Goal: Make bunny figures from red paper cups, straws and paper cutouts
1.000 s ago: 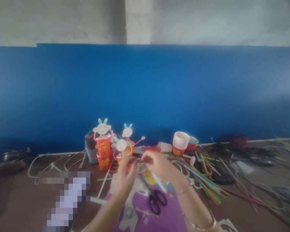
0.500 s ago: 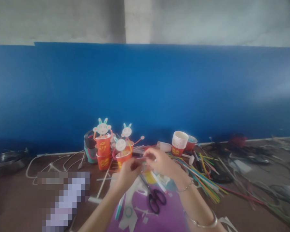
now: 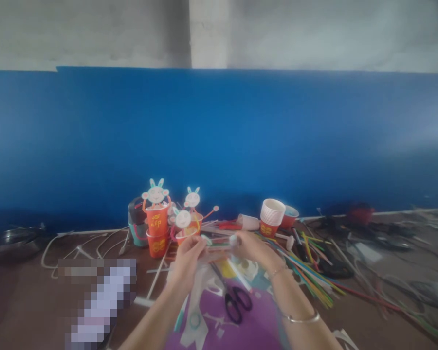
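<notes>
My left hand (image 3: 188,255) pinches a small white-and-green paper piece (image 3: 206,240) between thumb and fingertips. Opposite it, my right hand (image 3: 251,248) is closed at the fingertips on a small pale bluish piece (image 3: 233,240), too blurred to name. A short gap separates the two hands. Below them, black-handled scissors (image 3: 233,304) lie on a purple sheet (image 3: 255,321) among white paper scraps (image 3: 197,318). Just behind my left hand stand red paper cups (image 3: 157,243) with paper rabbit figures (image 3: 155,194) on them.
A stack of paper cups (image 3: 272,214) stands at the back right, near a toppled cup (image 3: 248,222). Coloured sticks (image 3: 314,279) fan out beside my right arm. White cables (image 3: 83,250) run at the left, more cables on the right. A blue wall panel (image 3: 219,141) rises behind.
My hands have drawn apart from each other, and the small pieces at their fingertips now show. My right hand has shifted right and slightly down.
</notes>
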Action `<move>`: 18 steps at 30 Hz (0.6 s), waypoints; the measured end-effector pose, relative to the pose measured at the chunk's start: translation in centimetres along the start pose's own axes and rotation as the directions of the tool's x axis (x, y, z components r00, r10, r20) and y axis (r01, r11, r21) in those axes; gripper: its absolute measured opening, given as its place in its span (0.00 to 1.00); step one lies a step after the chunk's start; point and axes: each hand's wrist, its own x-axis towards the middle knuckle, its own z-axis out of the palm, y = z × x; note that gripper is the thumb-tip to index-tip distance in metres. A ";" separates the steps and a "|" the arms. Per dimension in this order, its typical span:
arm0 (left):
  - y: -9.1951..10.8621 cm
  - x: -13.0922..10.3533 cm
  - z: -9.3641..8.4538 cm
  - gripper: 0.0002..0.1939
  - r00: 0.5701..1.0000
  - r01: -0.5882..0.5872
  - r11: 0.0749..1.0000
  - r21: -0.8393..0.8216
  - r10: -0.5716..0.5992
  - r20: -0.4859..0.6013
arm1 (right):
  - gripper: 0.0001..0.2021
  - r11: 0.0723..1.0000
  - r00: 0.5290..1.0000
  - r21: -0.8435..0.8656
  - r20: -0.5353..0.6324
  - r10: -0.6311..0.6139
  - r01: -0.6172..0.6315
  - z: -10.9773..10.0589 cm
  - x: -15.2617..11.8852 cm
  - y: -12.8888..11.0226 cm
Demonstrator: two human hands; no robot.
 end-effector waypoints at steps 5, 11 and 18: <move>0.0 0.0 -0.3 0.10 0.992 -0.058 0.998 0.020 0.060 -0.107 | 0.11 0.982 0.986 0.110 0.041 -0.162 0.157 0.3 -0.3 -2.2; 0.5 -0.2 -0.2 0.09 0.973 -0.169 0.983 0.068 0.177 -0.147 | 0.10 0.949 0.962 0.182 0.045 -0.269 0.257 0.2 -1.4 -4.0; 0.6 -0.4 -0.3 0.10 0.955 -0.194 0.967 0.163 0.224 -0.194 | 0.11 0.962 0.972 0.161 0.045 -0.229 0.219 -0.1 -1.9 -4.7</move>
